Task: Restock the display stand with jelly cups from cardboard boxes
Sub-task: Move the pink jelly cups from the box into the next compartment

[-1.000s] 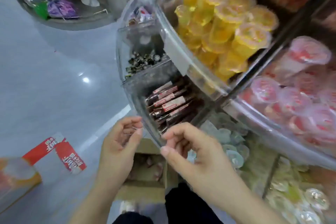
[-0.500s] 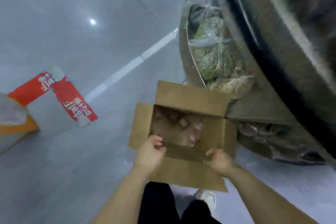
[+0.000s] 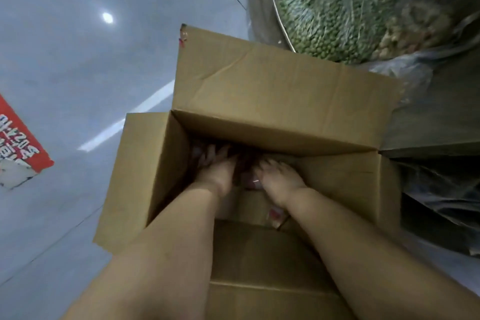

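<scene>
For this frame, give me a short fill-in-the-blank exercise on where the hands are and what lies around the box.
1. Both the left hand and the right hand reach down inside the open brown ____ box.
2. The clear plastic bag beyond the box holds small ____ pieces.
3. The red printed carton flap lies on the grey ____.

Missing words: cardboard; green; floor
</scene>
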Demonstrator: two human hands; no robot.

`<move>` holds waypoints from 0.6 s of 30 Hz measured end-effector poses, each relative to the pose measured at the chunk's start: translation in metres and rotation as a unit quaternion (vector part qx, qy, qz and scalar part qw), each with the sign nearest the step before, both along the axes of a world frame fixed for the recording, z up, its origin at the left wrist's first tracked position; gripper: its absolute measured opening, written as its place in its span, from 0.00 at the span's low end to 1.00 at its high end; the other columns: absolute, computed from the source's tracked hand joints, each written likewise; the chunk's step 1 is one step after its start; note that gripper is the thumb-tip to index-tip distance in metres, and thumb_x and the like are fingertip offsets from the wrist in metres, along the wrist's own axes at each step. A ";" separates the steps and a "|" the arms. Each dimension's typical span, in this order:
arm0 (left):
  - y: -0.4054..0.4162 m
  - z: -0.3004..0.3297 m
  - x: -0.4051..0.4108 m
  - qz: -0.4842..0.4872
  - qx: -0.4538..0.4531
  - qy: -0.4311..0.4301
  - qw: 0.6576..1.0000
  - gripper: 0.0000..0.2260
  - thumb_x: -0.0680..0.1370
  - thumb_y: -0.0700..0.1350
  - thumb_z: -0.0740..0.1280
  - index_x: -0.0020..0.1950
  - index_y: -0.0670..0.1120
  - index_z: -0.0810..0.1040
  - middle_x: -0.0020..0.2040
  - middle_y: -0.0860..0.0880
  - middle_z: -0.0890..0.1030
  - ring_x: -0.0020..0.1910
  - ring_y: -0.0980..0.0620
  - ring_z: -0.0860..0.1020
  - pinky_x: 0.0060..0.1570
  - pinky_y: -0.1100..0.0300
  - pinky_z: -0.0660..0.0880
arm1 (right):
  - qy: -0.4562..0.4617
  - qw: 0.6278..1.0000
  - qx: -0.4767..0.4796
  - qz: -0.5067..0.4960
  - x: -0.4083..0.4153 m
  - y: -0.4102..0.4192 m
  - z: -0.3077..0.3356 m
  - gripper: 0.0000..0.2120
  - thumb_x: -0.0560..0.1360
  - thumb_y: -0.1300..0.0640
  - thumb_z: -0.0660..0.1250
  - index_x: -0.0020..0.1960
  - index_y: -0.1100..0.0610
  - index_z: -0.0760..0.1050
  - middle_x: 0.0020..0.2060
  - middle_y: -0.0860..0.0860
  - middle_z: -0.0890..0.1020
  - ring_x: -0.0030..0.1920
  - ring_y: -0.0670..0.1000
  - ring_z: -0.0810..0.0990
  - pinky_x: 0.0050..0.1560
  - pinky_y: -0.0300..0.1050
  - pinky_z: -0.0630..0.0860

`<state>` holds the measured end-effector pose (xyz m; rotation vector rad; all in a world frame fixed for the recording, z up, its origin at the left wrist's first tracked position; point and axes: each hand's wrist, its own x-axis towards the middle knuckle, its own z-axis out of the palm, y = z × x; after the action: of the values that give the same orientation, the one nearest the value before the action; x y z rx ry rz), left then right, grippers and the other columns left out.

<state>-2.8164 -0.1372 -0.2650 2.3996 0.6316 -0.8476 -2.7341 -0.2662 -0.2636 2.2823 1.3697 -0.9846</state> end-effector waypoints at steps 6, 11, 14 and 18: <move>0.000 -0.004 -0.001 -0.021 0.037 0.023 0.999 0.24 0.75 0.51 0.65 0.70 0.52 0.66 0.73 0.48 0.63 0.73 0.45 0.57 0.71 0.55 0.54 | 0.049 0.980 0.025 -0.191 -0.001 -0.005 0.004 0.27 0.72 0.52 0.67 0.68 0.54 0.65 0.67 0.55 0.70 0.68 0.56 0.68 0.66 0.46 0.63; -0.011 0.083 -0.032 0.314 -0.167 -0.080 0.931 0.22 0.66 0.39 0.76 0.56 0.46 0.73 0.53 0.45 0.80 0.53 0.46 0.78 0.50 0.60 0.71 | 0.168 0.852 0.142 -0.475 -0.025 -0.014 0.095 0.25 0.65 0.53 0.73 0.55 0.53 0.63 0.51 0.57 0.78 0.52 0.60 0.78 0.48 0.47 0.73; -0.026 0.180 -0.053 0.419 -0.293 -0.179 0.841 0.18 0.66 0.36 0.75 0.47 0.49 0.72 0.43 0.52 0.81 0.45 0.54 0.79 0.47 0.57 0.76 | 0.210 0.797 0.210 -0.526 -0.053 -0.027 0.197 0.21 0.60 0.52 0.71 0.50 0.49 0.67 0.49 0.54 0.77 0.48 0.57 0.79 0.51 0.54 0.76; -0.042 0.344 -0.070 0.487 -0.352 -0.243 0.761 0.19 0.68 0.39 0.71 0.58 0.48 0.73 0.47 0.56 0.82 0.44 0.62 0.79 0.43 0.73 0.73 | 0.210 0.784 0.296 -0.503 -0.080 -0.036 0.368 0.23 0.62 0.60 0.69 0.54 0.44 0.71 0.50 0.42 0.72 0.45 0.43 0.76 0.49 0.40 0.75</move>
<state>-2.8863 -0.1788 0.0794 1.2083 0.9650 0.0451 -2.8140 -0.3021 0.1049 3.5804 0.4594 -1.5852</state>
